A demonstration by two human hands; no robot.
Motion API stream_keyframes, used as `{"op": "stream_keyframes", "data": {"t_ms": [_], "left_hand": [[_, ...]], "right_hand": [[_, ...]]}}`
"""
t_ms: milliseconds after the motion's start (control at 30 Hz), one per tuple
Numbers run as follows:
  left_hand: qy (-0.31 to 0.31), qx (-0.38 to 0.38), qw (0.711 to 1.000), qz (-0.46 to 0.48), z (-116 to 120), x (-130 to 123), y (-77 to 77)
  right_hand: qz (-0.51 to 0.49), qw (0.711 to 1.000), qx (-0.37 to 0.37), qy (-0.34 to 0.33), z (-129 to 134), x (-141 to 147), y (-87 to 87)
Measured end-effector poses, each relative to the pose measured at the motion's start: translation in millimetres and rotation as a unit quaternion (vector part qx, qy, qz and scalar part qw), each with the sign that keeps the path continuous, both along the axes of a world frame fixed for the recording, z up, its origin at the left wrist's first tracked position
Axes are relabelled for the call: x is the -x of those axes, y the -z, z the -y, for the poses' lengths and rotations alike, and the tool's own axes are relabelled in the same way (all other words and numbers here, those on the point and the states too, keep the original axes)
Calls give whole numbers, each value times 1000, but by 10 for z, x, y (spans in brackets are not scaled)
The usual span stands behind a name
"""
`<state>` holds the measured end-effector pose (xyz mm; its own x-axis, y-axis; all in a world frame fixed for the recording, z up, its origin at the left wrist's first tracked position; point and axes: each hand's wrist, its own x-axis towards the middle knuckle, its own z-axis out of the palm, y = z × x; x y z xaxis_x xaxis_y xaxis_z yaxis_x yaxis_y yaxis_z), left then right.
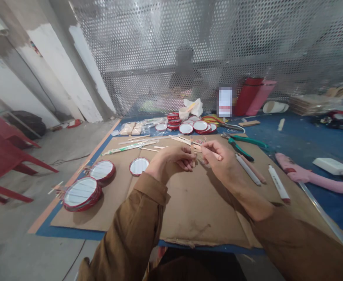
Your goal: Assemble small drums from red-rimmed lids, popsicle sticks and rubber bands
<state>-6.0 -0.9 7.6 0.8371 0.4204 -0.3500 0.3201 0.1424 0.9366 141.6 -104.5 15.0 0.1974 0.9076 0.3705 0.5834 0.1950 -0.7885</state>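
Observation:
My left hand (181,157) is closed round a short flat wooden stick (192,146), which stands nearly upright between thumb and fingers. Just to its right, my right hand (215,154) is closed, with its fingertips pinched near the stick; what they hold is too small to make out. Both hands are above the brown cardboard (189,207). Behind them lie loose wooden sticks (177,139). A small round red-rimmed disc (139,166) rests left of my left hand.
Two round red-rimmed pieces (82,193) lie at the left. On the right are green-handled pliers (240,150), markers (278,183) and a pink glue gun (315,177). Stacked red-rimmed lids (200,125), a phone (225,102) and a red box (247,96) stand behind.

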Motion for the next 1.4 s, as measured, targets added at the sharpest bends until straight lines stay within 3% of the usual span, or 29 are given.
{"op": "stream_keyframes", "data": {"t_ms": [1167,1400], "left_hand": [[6,-7,1000,7,-8,-1,-4],[2,0,1000,6,-32,-6,32]], "right_hand": [[7,1000,-7,-23,-45,-5,56],[2,1000,6,-2,-28,-9,35]]}}
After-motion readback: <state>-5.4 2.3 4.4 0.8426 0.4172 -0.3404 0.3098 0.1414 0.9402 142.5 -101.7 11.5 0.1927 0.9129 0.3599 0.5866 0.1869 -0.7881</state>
